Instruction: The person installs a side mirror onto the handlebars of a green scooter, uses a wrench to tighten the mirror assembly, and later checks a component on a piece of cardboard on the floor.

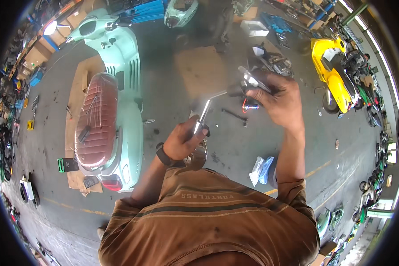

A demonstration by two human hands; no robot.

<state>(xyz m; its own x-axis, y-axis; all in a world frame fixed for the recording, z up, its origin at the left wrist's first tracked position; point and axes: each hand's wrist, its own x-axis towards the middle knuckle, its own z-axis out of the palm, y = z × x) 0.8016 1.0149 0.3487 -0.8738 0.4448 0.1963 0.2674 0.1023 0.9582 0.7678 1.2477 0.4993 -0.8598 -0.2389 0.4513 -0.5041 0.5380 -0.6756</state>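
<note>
My left hand is closed around the chrome stem of a mirror. The mirror's round chrome head hangs below that hand, close to my shirt, and the stem's bent tip points up and right. My right hand is raised, its fingers pinching a small silver-and-dark metal part at the stem's tip. Whether the two touch cannot be made out. On the left stands a mint-green scooter with a brown seat under clear plastic. A dark-handled tool lies on the seat.
A dark bar-like tool lies on the floor beyond my hands, near a cardboard sheet. Blue and clear plastic bags lie at right. Loose metal parts sit farther off. A yellow scooter stands far right.
</note>
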